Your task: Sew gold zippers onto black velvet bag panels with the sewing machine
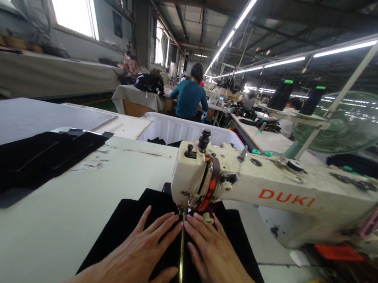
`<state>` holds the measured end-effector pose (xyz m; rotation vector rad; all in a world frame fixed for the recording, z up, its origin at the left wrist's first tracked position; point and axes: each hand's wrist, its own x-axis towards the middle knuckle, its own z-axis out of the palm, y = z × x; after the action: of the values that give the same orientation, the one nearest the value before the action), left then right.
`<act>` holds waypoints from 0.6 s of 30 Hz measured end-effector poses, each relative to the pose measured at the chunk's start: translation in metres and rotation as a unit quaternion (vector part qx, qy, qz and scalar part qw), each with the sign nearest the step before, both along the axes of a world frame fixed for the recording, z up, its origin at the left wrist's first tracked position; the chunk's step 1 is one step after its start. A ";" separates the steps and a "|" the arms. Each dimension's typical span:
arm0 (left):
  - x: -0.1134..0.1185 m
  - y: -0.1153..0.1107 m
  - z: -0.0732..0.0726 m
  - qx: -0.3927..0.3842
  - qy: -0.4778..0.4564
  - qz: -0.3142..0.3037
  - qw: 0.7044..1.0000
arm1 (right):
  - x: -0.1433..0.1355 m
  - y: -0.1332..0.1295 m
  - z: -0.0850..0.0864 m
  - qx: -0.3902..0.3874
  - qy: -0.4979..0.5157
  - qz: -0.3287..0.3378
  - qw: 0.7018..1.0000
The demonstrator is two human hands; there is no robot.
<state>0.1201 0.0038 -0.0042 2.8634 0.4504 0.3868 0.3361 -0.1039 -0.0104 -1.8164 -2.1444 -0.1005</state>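
Note:
Black fabric [114, 235] lies on the pale table under the needle end of a white sewing machine [258, 188]. A narrow gold strip [181, 268], perhaps a zipper or trim, runs along the fabric up to the presser foot. My left hand [134, 255] rests flat on the fabric left of the strip, fingers spread, fingertips close to the foot. On the strip's other side my right hand [212, 250] also presses flat, its fingers stretched toward the needle area. Neither hand grips anything. The needle itself is too small to make out.
Stacked black fabric pieces [38, 156] lie at the table's left. Behind the machine stands a white plastic bin [158, 122] with dark cloth inside. Black thread cones [280, 94] and a green fan [343, 121] are at the right. A person in teal [190, 98] sits farther back.

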 end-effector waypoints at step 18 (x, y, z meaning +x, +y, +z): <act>0.009 0.012 -0.005 -0.015 -0.006 -0.011 1.000 | 0.002 0.009 0.007 0.003 -0.008 0.010 1.000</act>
<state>0.1289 0.0161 -0.0089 2.8335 0.4181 0.3903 0.3384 -0.0951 -0.0030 -1.7962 -2.1706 -0.1163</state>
